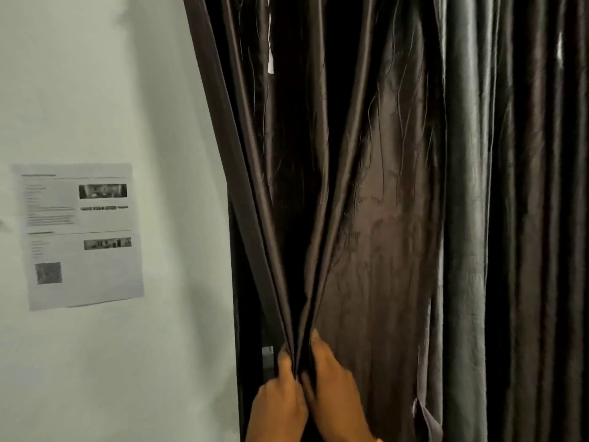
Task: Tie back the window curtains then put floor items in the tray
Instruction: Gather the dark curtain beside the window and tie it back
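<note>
Gathering the dark curtain [366, 202] just right of the wall notice [79, 234], left hand [279, 400] and right hand [334, 393] pinch its bunched folds together low down; judged best to keep pleats compact before tying.

- curtain [398, 186]: dark brown, glossy sheen, plain, no print; right-hand folds read grey-black
- wall [95, 74]: pale grey-green, plain
- paper sheet [79, 234] on wall: white, black-and-white print, grey text lines, small greyscale photos, dark square code block
</note>
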